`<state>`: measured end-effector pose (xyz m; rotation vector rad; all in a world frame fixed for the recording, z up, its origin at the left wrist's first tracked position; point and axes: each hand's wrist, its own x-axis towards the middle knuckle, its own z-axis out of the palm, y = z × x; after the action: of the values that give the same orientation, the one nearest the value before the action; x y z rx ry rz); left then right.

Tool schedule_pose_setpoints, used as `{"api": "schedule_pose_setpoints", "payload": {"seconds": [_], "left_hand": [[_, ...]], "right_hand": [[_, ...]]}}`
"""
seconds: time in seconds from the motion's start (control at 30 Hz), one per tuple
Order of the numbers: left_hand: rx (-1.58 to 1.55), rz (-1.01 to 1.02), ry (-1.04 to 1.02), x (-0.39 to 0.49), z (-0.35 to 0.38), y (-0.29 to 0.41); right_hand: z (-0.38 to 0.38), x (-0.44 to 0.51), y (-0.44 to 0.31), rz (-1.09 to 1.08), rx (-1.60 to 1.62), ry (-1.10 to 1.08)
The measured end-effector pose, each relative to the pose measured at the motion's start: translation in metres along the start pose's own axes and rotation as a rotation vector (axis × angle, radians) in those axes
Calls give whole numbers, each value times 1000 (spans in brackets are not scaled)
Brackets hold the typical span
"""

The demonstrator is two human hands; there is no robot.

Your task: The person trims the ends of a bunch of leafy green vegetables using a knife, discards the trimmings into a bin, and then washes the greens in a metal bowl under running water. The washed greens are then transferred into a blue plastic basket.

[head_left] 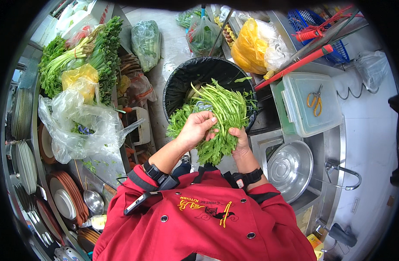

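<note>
A large bunch of leafy greens with pale green stems (224,101) is held over a round bin (168,88) lined with a black plastic bag. My right hand (240,141) grips the bunch from its right side, with the stems pointing up and away and leaves hanging toward me. On the left side, my left hand (198,129) has its thumb and fingers closed at the edge of the bunch; what exactly is pinched there is partly hidden. More loose leaves (180,119) show by the bin's near left rim.
To the left, a steel counter (113,160) bears bundled greens (104,62) and a clear plastic bag (82,130). On the right, orange-handled scissors (315,101) lie on a lidded plastic box (330,120), beside a metal basin (292,169) in the sink. A red-gripped pole (297,67) slants above the bin.
</note>
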<state>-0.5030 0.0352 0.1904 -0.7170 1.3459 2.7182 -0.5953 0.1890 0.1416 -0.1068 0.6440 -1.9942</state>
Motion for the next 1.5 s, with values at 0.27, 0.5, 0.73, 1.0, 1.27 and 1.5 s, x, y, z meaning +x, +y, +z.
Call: {"api": "schedule_pose_setpoints", "payload": {"seconds": [0.27,0.5,0.73,1.0,1.27,1.5], "left_hand": [[1396,707,285,-13,6,1],[1006,669,135,-70,-67,4],[1640,-282,1366,-256,-295,-81],[846,-560,1612,-363,-429,-170],[-232,194,1641,-349,-358,-87],[169,466,1245,-239,-162,-46]], "right_hand": [[5,9,22,-33,-285,199],[2,21,36,187,54,-76],[2,38,42,219,-132,-3],[29,21,38,45,-442,148],[45,-41,14,-263,-778,183],[37,-95,-17,-480,-1039,225]]}}
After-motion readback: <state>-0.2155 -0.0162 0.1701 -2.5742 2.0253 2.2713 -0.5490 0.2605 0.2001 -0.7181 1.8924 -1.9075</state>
